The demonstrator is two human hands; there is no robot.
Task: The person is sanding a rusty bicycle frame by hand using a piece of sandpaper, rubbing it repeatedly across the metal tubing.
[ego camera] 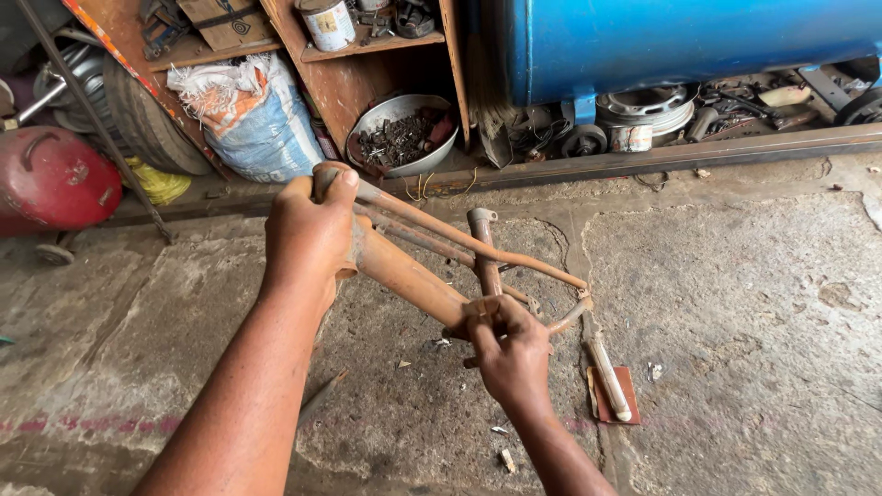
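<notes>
A: The rusty bike frame [432, 266] hangs tilted above the concrete floor [735, 303]. How to steady it?

B: Left hand [312, 230] wraps the head tube; right hand [510, 349] clamps the bottom junction (both grips closed tight). Keep them apart.

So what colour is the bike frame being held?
Rusty orange-brown, the bike frame shows best in the head view.

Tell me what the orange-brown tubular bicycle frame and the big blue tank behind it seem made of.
Orange-brown tubular bicycle frame: probably steel tubing; dull rust-coloured coat, joined tubes. Big blue tank: likely painted metal, smooth and glossy, though its material stays unsure.
</notes>
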